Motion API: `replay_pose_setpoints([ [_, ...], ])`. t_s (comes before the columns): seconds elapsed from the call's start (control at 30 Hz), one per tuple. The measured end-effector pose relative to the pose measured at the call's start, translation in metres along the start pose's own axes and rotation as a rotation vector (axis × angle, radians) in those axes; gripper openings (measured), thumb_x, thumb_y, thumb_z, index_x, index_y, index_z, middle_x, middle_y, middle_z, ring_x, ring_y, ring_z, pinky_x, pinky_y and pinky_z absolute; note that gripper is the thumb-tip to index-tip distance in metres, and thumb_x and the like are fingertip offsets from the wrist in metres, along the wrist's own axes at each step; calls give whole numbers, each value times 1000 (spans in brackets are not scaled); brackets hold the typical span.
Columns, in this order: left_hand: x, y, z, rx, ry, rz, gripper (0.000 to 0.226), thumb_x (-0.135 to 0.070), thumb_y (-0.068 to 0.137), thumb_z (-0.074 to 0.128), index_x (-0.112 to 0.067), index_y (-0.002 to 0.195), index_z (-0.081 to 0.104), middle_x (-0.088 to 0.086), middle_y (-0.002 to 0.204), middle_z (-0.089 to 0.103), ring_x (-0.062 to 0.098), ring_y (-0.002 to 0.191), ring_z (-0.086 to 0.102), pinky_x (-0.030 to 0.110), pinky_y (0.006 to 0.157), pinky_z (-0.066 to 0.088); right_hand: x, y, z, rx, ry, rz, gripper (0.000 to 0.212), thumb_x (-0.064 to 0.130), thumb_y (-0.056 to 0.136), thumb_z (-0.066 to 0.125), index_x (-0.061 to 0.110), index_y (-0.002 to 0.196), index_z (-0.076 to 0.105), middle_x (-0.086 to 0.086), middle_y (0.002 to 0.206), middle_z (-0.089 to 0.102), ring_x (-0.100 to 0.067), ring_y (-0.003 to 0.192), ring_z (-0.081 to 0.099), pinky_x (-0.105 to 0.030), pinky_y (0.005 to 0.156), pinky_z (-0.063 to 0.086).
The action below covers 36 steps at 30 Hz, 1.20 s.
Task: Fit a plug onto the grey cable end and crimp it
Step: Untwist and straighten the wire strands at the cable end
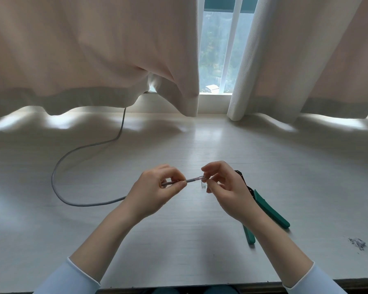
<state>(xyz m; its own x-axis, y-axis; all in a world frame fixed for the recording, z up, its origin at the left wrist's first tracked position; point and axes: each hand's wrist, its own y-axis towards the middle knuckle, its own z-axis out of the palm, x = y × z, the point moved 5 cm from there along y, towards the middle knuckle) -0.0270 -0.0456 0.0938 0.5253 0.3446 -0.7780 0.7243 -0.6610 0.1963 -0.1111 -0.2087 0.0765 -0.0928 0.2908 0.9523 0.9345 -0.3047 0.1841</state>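
Left hand: the left hand (157, 188) is raised just above the table (179, 240), thumb and forefinger pinched around the grey cable (57, 166) a little back from its stripped end.
Right hand: the right hand (224, 187) has its fingertips closed on the bared wires (200, 178) that fan out of the jacket; which fingers do the pinching is hard to tell.
Cable: from the left hand it runs down to the table, loops wide to the left, then goes far back under the curtain (94, 60).
Plug: a small clear plug (203, 185) stands on the table just below the wire ends, between the two hands, apart from the cable.
Crimping tool: the crimping tool (270, 211) with green handles lies on the table at the right, partly hidden behind the right wrist.
Scraps: a little heap of grey scraps (357, 243) sits near the right edge.
Sleeves: pale blue sleeves (72, 279) show at the near edge.
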Motion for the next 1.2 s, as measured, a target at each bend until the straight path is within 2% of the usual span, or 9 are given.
replay_pose_setpoints([
  [0.23, 2, -1, 1, 3, 27, 1, 10, -29, 84, 70, -30, 75, 66, -21, 77, 57, 5, 60, 46, 16, 57, 35, -2, -4, 1, 25, 10, 6, 48, -14, 83, 42, 28, 102, 57, 17, 87, 62, -12, 74, 57, -39, 71, 52],
  [0.4, 4, -2, 1, 4, 28, -2, 10, -29, 84, 70, -30, 75, 66, -19, 79, 58, 5, 59, 46, 20, 59, 37, -1, -6, 3, 56, 4, 6, 36, 1, 85, 59, 29, 107, 59, 18, 91, 61, -16, 80, 59, -27, 71, 50],
  [0.5, 4, -2, 3, 16, 31, 2, 11, -30, 85, 69, -31, 75, 66, -16, 76, 58, 6, 59, 47, 23, 59, 38, 1, -7, 6, 63, -34, -13, 28, 12, 87, 65, 28, 109, 62, 11, 95, 62, -17, 81, 60, -24, 74, 51],
  [0.67, 4, -3, 4, 24, 25, 0, 9, -30, 86, 68, -30, 77, 68, -11, 76, 59, 7, 60, 47, 25, 60, 38, 4, -5, 11, 49, -87, -40, 13, 11, 87, 66, 23, 92, 68, 6, 90, 67, -16, 75, 60, -29, 71, 52],
  [0.83, 2, -5, 6, 15, 28, 12, 10, -28, 88, 67, -28, 78, 69, -12, 74, 59, 1, 58, 48, 20, 60, 34, 2, -4, 11, 22, -110, -31, 10, 11, 88, 66, 20, 85, 67, 17, 78, 64, -8, 69, 57, -22, 62, 48],
  [0.9, 1, -6, 7, 6, 44, 17, 10, -27, 89, 65, -26, 81, 69, -12, 74, 57, 0, 59, 48, 20, 60, 34, 3, -3, 11, 15, -129, -43, 9, 11, 89, 65, 19, 84, 67, 15, 75, 64, -8, 68, 56, -21, 61, 47],
  [1.07, -3, -7, 7, -14, 124, 37, 10, -36, 90, 61, -30, 98, 62, -18, 77, 57, -8, 65, 51, 20, 59, 35, 6, -2, 12, 2, -175, -60, 9, 11, 91, 62, 16, 83, 65, 13, 72, 60, -13, 68, 56, -31, 63, 49],
  [1.2, -7, -9, 6, -43, 188, 72, 10, -36, 88, 64, -32, 94, 58, -19, 76, 56, -11, 67, 50, 24, 57, 37, 6, -3, 12, -6, -182, -59, 11, 12, 92, 61, 15, 82, 63, 11, 71, 59, -10, 67, 55, -37, 64, 50],
])
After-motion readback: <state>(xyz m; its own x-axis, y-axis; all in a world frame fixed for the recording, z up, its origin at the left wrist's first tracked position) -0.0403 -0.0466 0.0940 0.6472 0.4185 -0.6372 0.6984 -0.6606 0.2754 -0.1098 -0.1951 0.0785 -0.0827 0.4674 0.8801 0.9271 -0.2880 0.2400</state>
